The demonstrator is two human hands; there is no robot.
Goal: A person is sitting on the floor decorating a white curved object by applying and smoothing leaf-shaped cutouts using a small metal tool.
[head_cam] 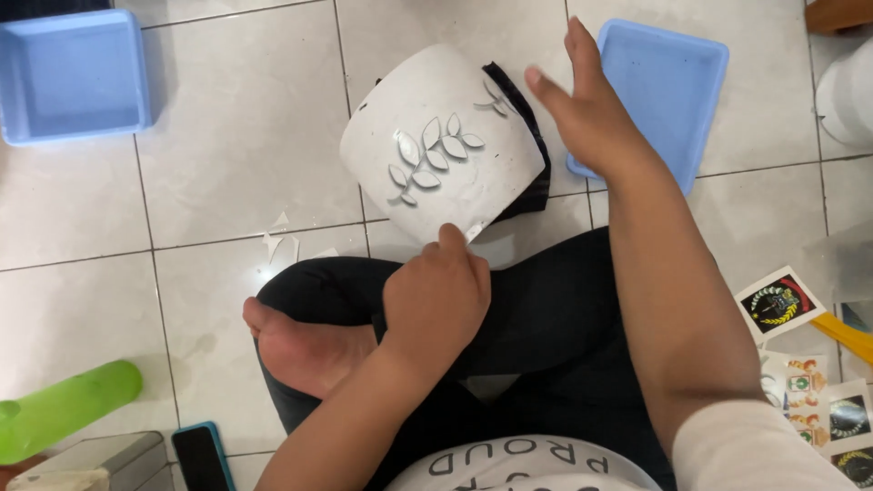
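- Head view is showing a person sitting cross-legged on a white tiled floor (227,145), looking down at a curved white sheet (441,145) with leaf shapes cut into it.
- The left hand (436,300) is pinching the sheet's lower edge, fingers curled and pressed together around it, just above the dark trousers.
- The right hand (587,109) is reaching to the sheet's right side with fingers loosely extended; whether it is actually gripping the sheet or the black backing (536,155) behind it, I cannot tell.
- The sheet is bowing upward above the floor, held at one edge, so it looks likely to flop or crease if the pinch is slipping.
- The thin strips between the leaf cut-outs look fragile; a hard pull from either hand could be tearing them.
- Small white scraps (277,236) are lying on the tiles near a bare foot (300,345), and could be sliding underfoot.
- A blue tray (677,82) is sitting just beside the right hand, crowding that side; another blue tray (68,77) is lying well apart at the upper left.
- Stickers (782,305) are crowding the right edge, a green bottle (64,409) and a phone (202,455) the lower left, leaving open tiles mostly left of the sheet.
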